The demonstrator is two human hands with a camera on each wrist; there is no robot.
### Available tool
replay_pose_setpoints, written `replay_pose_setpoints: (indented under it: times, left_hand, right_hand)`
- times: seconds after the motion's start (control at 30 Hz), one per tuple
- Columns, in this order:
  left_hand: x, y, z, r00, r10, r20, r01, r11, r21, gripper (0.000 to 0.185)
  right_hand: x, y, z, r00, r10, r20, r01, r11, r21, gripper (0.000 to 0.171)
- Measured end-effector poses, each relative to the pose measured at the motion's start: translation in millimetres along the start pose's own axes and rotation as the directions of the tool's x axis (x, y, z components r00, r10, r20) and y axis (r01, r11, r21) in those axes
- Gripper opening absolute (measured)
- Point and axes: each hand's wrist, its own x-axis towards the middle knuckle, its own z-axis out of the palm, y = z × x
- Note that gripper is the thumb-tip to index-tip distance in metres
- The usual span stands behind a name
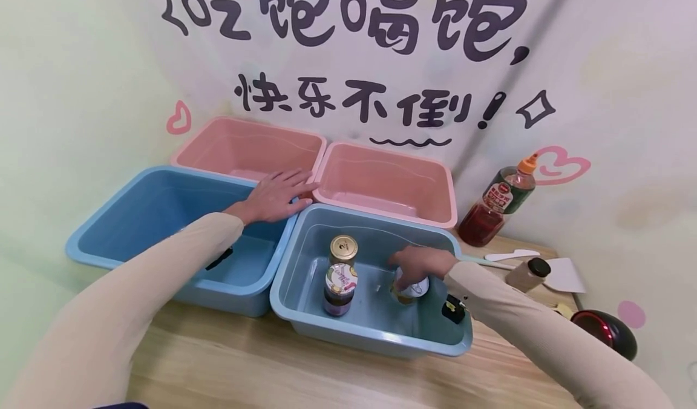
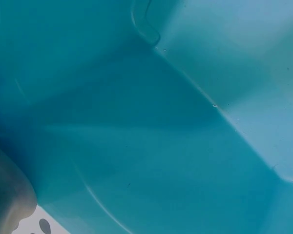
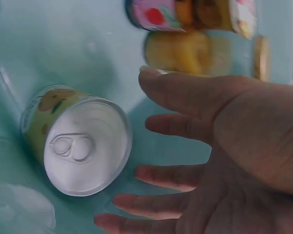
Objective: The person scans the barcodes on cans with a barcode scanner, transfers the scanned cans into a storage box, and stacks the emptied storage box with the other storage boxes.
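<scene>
My left hand lies with fingers spread over the rims where the left blue bin meets the pink bins. My right hand reaches into the right blue bin, beside a pull-tab can. In the right wrist view, the fingers stand apart from this can, extended and holding nothing. Left of it in the head view stand a jar with a gold lid and a jar with a colourful patterned lid. The left wrist view shows mostly blue bin wall.
Two pink bins stand behind the blue ones, against a printed wall cloth. At the right are a sauce bottle with an orange cap, a black-capped bottle, a white knife and a black-and-red rounded object.
</scene>
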Motion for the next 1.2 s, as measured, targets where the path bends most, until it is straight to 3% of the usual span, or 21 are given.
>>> replay_pose_setpoints:
  times: [0.5, 0.7, 1.0, 1.2]
  left_hand:
    - [2.7, 1.2, -0.9, 1.0, 0.004, -0.011, -0.004, 1.0, -0.009, 0.058]
    - [2.9, 0.3, -0.7, 1.0, 0.017, -0.023, -0.017, 1.0, 0.003, 0.057]
    - [2.2, 0.1, -0.6, 1.0, -0.004, -0.009, 0.004, 1.0, -0.015, 0.057]
    - [1.9, 0.1, 0.6, 1.0, -0.009, -0.01, 0.009, 1.0, -0.007, 0.057]
  right_hand:
    - [7, -3, 17, 0.997, 0.051, 0.058, -0.056, 0.995, 0.085, 0.045]
    - [17, -3, 26, 1.0, 0.008, 0.006, -0.008, 1.0, -0.029, 0.035]
    - [27, -6, 31, 1.0, -0.01, -0.015, 0.008, 0.992, -0.128, 0.049]
    - [28, -8, 34, 0.999, 0.051, -0.017, -0.052, 0.998, -0.032, 0.051]
